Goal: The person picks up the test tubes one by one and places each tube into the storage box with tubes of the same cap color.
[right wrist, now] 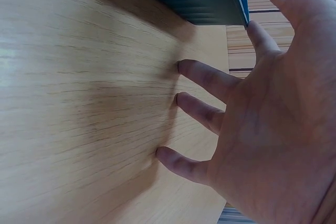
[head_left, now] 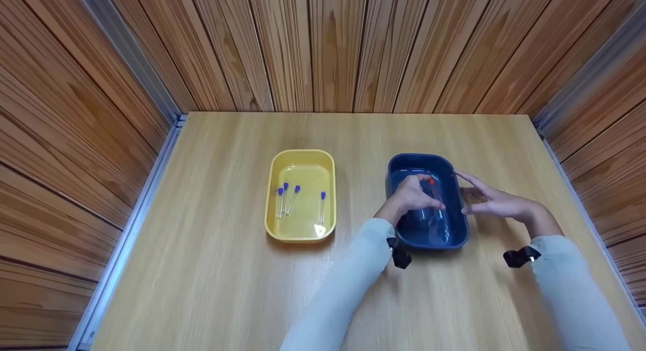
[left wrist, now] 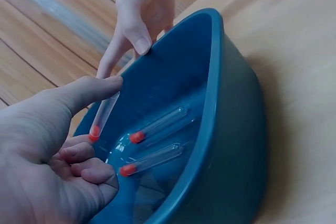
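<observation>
My left hand [head_left: 415, 193] is over the dark blue bin [head_left: 458, 235]. Its thumb and a finger hold a clear test tube [left wrist: 106, 109] by its two ends, the red cap at the finger and the clear end at the thumb. The other fingers curl inward. Two more red-capped test tubes, one farther [left wrist: 160, 124] and one nearer [left wrist: 153, 160], lie on the bin's floor. At the bin's right side, my right hand [head_left: 504, 203] is spread, with thumb and index finger touching the rim. Its other fingers reach down to the tabletop in the right wrist view.
To the left stands a yellow bin [head_left: 300, 238] with several purple-capped test tubes [head_left: 322, 204] inside. Both bins are on a wooden table [head_left: 212, 270]. Wood-plank walls [head_left: 333, 48] rise behind and at both sides, with metal rails [head_left: 128, 240] along the table's sides.
</observation>
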`<state>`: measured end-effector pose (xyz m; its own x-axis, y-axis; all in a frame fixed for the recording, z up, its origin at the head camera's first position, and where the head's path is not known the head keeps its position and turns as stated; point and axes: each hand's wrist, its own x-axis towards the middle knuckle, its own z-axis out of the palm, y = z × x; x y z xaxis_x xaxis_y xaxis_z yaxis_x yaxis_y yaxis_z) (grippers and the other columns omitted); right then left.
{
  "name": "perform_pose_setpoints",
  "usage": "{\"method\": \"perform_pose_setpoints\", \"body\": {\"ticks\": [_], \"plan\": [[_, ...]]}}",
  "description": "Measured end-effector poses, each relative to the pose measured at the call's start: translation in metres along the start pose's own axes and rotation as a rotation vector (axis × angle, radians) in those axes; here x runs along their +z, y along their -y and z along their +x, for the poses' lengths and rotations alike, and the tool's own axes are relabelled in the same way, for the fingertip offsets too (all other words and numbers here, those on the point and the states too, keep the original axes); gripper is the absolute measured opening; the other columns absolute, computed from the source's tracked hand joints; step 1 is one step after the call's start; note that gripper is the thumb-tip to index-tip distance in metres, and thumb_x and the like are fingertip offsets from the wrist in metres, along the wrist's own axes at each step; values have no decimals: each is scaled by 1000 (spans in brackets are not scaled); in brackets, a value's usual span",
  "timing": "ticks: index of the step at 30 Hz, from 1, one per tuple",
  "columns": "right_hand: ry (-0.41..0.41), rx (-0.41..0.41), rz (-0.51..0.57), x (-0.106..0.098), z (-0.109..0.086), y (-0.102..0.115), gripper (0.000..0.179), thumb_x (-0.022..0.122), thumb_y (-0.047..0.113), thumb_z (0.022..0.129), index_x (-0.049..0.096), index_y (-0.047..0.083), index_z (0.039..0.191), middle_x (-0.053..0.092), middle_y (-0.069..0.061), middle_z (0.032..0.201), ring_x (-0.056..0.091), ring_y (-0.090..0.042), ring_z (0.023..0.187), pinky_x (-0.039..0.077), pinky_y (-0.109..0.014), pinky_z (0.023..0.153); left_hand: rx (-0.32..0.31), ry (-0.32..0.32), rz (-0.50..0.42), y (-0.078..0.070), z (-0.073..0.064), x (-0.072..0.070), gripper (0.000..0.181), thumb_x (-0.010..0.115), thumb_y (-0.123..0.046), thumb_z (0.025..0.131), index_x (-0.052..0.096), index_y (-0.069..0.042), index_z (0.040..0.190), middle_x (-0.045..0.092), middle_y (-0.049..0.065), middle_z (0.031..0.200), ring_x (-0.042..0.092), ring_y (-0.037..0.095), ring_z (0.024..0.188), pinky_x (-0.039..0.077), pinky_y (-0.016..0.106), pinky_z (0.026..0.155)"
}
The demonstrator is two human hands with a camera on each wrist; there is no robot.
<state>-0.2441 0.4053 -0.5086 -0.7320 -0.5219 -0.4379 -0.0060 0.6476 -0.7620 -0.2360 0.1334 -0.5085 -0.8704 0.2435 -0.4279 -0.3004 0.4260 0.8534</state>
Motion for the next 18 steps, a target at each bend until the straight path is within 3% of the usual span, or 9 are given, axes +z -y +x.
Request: {"method": "perform_pose_setpoints", "body": {"ticks": [12, 18], "plan": [[-4, 17, -14, 0, -2, -1, 103, 66, 34, 111, -9, 27, 182, 7, -36, 186, 7, -71, 168, 6, -99, 120, -83, -15, 31, 5, 7, 16, 80, 97, -30, 92, 59, -22, 162, 64, 0, 165, 61, 18, 146, 47, 46, 134], [-7, 7, -9, 0, 0, 0, 103, 66, 33, 111, -8, 27, 182, 6, -36, 187, 7, -71, 168, 6, -99, 120, -67, -19, 54, 9, 12, 15, 73, 97, -28, 91, 65, -17, 156, 73, 1, 145, 65, 18, 130, 53, 43, 128]]}}
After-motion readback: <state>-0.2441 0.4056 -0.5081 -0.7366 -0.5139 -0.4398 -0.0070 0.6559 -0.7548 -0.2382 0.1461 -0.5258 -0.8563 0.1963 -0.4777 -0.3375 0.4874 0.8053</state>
